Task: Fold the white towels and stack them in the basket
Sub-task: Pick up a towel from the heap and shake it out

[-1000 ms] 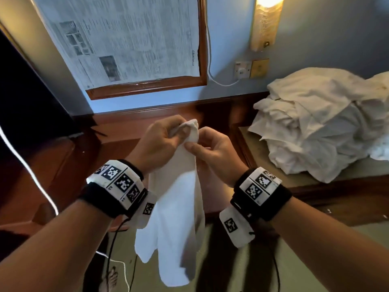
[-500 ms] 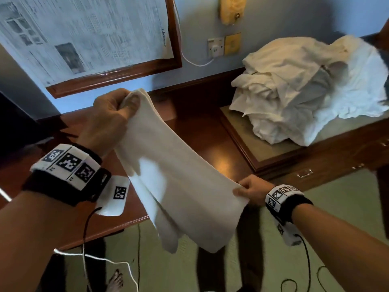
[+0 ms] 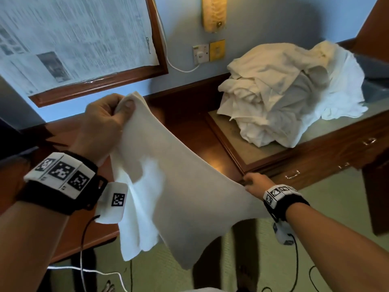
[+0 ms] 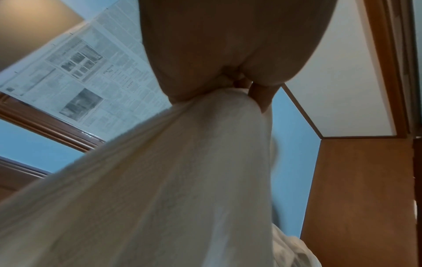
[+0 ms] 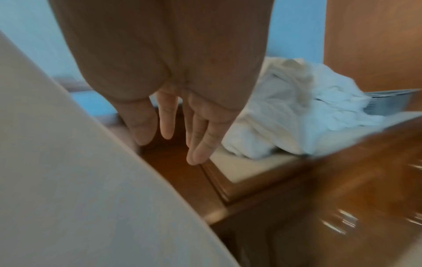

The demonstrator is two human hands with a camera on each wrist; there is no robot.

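Blue wall (image 3: 273,28), wooden desk (image 3: 189,131), green carpet (image 3: 336,207).

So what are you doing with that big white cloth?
A person is getting a white towel ready to fold. The left hand grips one end up high, and the right hand is at the other end, lower down, so the towel stretches between them in the air. How the right hand holds it is hard to tell. A pile of unfolded towels waits on the wooden desk behind.
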